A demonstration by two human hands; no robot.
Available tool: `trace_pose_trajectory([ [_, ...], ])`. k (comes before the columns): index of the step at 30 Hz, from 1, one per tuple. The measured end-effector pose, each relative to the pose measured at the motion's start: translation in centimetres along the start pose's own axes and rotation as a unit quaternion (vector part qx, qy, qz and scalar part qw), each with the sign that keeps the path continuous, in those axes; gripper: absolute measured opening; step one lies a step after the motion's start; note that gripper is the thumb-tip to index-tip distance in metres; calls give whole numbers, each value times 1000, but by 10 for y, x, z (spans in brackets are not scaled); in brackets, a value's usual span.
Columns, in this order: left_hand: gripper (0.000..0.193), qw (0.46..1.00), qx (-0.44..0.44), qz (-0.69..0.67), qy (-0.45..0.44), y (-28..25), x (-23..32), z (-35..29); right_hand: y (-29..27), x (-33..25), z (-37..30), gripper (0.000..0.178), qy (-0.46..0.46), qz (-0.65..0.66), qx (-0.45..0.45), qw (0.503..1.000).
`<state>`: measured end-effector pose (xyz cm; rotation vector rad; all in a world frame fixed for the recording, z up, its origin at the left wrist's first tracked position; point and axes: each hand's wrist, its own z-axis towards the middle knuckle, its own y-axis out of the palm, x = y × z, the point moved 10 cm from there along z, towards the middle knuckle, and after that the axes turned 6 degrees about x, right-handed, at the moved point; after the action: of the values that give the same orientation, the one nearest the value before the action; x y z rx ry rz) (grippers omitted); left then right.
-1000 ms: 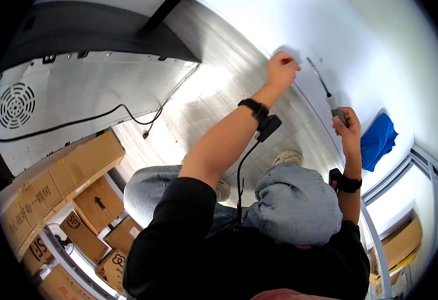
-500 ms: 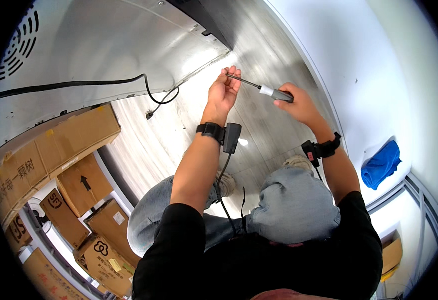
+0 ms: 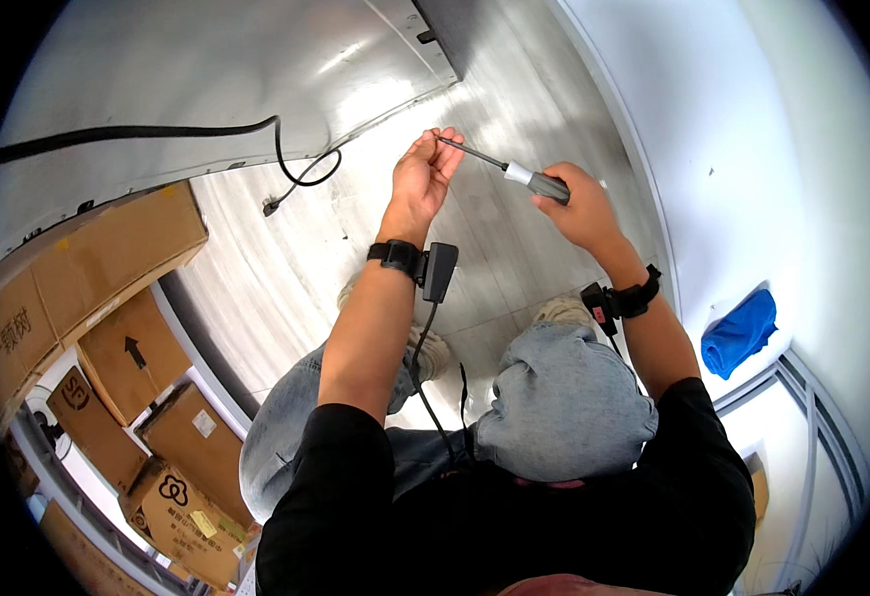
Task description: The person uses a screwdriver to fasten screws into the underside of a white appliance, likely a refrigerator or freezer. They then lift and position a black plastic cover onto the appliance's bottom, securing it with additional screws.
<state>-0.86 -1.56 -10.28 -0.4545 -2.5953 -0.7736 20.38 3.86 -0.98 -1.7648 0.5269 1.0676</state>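
Both hands meet out in front of the crouched person, over the pale floor. Closed around the grey handle, the right hand grips a screwdriver so that its thin dark shaft runs up and to the left. The left hand is loosely cupped with its fingertips pinched at the very tip of the shaft, apparently steadying it or seating something small there; whether anything sits between the fingertips is too small to tell. Each wrist wears a black band with a small device, a cable trailing from the left one. Far left, a large metal appliance panel lies flat with a black power cord curling off it. Cardboard boxes stack along the near left. A blue cloth lies by the white wall to the right.
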Motion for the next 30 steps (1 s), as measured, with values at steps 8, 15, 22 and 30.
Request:
trace_pose_trajectory([
  [8, 18, 999, 26, 44, -6, -7, -9, 7, -6, -13, 4, 28, -34, -111, 5, 993],
  [15, 17, 995, 46, 68, -50, -20, -14, 16, -4, -33, 12, 28, -92, -181, -11, 979],
  [22, 22, 998, 19, 26, -55, 5, 1, 19, -14, -59, 47, 27, -96, -222, -76, 967],
  [30, 22, 997, 30, 5, -65, 27, 1, 58, -16, -44, 70, 30, 73, -152, -43, 985],
])
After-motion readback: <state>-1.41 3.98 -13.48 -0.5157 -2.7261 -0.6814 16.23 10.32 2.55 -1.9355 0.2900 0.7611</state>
